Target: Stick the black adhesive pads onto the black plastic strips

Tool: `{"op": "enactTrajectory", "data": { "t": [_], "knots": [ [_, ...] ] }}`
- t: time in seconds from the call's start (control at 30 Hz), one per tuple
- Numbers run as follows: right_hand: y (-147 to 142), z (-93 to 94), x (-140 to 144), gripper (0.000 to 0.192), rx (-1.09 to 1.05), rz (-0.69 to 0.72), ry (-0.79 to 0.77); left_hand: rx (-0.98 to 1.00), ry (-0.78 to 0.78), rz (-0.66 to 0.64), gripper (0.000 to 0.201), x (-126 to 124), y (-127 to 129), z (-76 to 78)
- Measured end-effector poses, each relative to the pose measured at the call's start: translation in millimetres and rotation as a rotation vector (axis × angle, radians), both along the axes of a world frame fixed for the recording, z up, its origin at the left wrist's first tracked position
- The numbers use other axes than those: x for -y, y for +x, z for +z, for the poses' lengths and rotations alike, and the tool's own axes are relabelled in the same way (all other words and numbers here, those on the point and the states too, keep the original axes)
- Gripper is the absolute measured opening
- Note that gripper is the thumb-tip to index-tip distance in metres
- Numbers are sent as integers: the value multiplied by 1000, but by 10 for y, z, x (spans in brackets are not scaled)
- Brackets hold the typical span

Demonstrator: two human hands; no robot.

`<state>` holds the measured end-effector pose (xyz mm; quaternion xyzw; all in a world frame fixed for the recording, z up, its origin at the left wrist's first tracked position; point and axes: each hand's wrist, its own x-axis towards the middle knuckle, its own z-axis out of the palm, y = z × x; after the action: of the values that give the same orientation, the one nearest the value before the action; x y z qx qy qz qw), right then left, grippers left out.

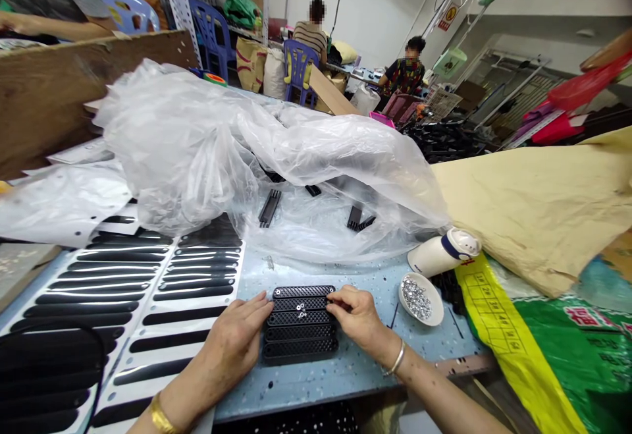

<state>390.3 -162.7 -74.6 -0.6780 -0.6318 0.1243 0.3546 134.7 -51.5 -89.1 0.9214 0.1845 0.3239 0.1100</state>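
Row of black strips [301, 335] between straight, ungripping left fingers [257, 305], apparently steadying it, and near-closed right fingers [340, 298], hold unclear; bowl [434, 319] beside latter, presumably for reach

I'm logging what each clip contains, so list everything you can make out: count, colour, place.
Lattice strips: five, black, front centre
Small pieces: several, silvery, on the strips
Bowl: one, white, right of strips
Bowl contents: many, silvery, inside it
Bottle: one, white with dark-blue band, beyond the bowl
Flat strips: many, black, on white sheets, left
Plastic: one heap, clear, table's far side
Loose parts: several, black, among the plastic
Table: one, speckled blue, beneath
Board: one, brown, far left
Tan sheet: one, tan, right
Printed sheeting: uncounted, yellow and green, right
Chairs: at least three, blue-purple, background
Other people: three, varied clothing, background
Left grip: one, bare hand, strips' left ends
Right grip: one, bare hand, strips' right ends
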Motion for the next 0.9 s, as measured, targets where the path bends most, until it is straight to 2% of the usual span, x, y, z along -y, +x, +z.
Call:
{"op": "enactTrajectory", "data": {
  "t": [0.23,0.4,0.53,0.73,0.9],
  "knots": [
    [5,40,110,18,-9,11,31,42,13,-19,40,-12,16,36],
    [-29,55,183,25,128,45,55,51,-21,-27,42,-7,20,12],
    [-54,30,129,21,182,7,62,65,-23,-22,42,-2,32,7],
    [-117,70,30,32,272,-17,49,52,-41,-23,43,10,15,-24],
    [-216,51,-1,31,325,-62,58,56,-17,-4,40,13,11,-47]
  ]
}}
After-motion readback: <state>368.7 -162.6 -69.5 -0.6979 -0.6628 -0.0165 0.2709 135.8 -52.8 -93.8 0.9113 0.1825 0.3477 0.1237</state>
